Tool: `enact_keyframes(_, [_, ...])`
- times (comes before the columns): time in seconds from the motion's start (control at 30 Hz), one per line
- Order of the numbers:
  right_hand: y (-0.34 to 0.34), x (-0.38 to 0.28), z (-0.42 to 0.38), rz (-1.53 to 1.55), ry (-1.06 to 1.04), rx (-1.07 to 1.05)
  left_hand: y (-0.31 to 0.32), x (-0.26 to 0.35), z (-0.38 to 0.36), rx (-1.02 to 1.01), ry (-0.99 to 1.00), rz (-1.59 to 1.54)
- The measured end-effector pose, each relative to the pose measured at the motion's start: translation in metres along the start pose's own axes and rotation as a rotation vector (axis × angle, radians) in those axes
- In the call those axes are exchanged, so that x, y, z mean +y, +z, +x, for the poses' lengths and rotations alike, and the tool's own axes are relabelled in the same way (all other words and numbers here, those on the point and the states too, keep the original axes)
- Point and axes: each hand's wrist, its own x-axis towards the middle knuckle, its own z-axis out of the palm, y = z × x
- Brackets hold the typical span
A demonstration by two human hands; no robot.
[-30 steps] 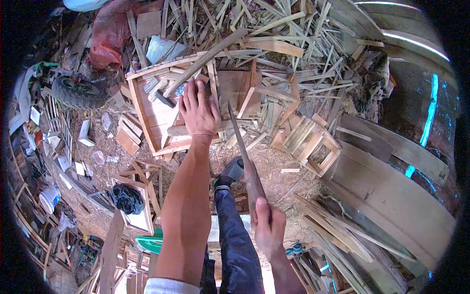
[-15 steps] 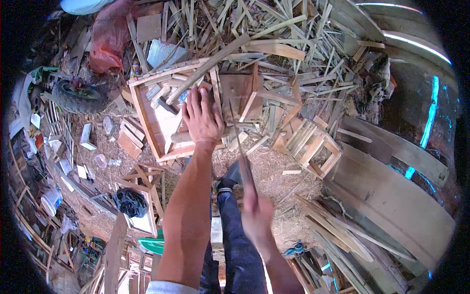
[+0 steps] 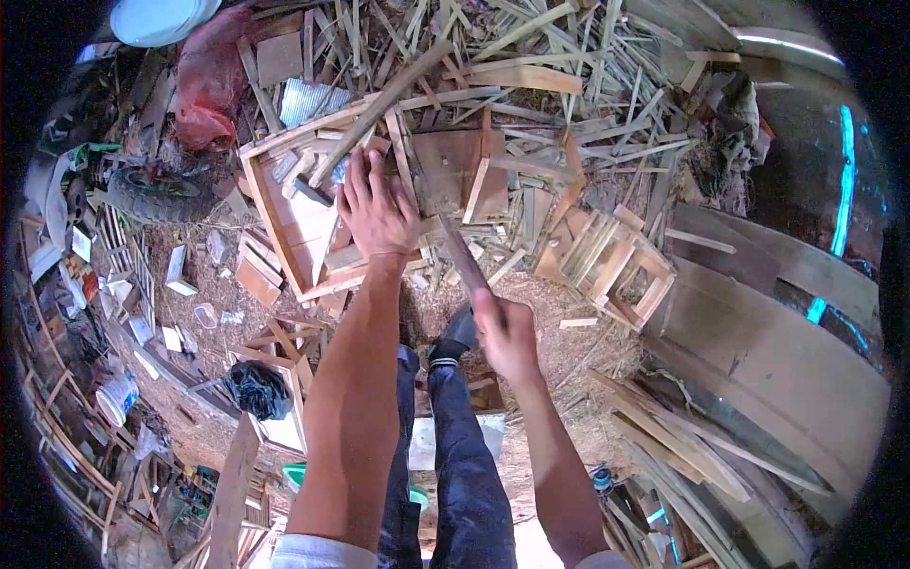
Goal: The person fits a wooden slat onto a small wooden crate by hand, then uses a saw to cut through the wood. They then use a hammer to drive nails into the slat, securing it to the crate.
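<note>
My right hand (image 3: pixel 504 334) is closed around the handle end of a long, thin-bladed tool that looks like a handsaw (image 3: pixel 463 258). Its blade points up and left, beside my left hand. Flat, fingers stretched out, my left hand (image 3: pixel 377 211) rests on wood pieces at the right side of a shallow wooden frame (image 3: pixel 268 228). What lies under the palm is hidden. A long wooden stick (image 3: pixel 398 90) crosses the frame just above my fingers, with a dark block-like piece (image 3: pixel 313 192) at its lower end.
A slatted wooden crate (image 3: pixel 616 266) stands to the right. Scrap sticks (image 3: pixel 607 104) pile up at the back. Long boards (image 3: pixel 758 322) lean at the right. A tyre (image 3: pixel 156 194) and a black plastic bag (image 3: pixel 258 389) are on the left. Shavings cover the ground around my feet.
My right hand has moved up and forward with the handsaw, whose blade now reaches further past my left hand. The left hand stays on the wood while the view shifts slightly.
</note>
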Motion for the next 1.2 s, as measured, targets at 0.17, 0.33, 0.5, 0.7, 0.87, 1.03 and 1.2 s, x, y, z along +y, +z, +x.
enact_keyframes(0.17, [0.053,-0.003,-0.018,-0.248,-0.230,0.251,-0.003,0.003,0.000,0.036,0.029,-0.008])
enact_keyframes(0.33, [0.040,0.053,-0.019,0.079,-0.026,0.207,-0.006,-0.003,0.008,-0.039,0.041,0.034])
enact_keyframes(0.5, [0.041,-0.013,-0.029,-0.186,-0.063,0.214,-0.004,0.003,0.007,0.020,0.040,0.008])
enact_keyframes(0.7, [0.032,-0.071,-0.019,-0.287,0.092,0.145,-0.003,0.001,0.005,0.001,0.029,0.027])
enact_keyframes(0.87, [0.038,-0.030,-0.020,0.042,0.206,0.185,-0.005,-0.002,0.011,0.011,0.017,-0.002])
enact_keyframes(1.03, [0.017,0.076,-0.016,0.616,0.319,-0.051,-0.005,0.003,0.011,0.018,0.045,0.023])
enact_keyframes(1.2, [0.032,-0.006,-0.027,-0.047,0.125,0.226,-0.005,0.001,0.011,-0.012,0.042,0.064])
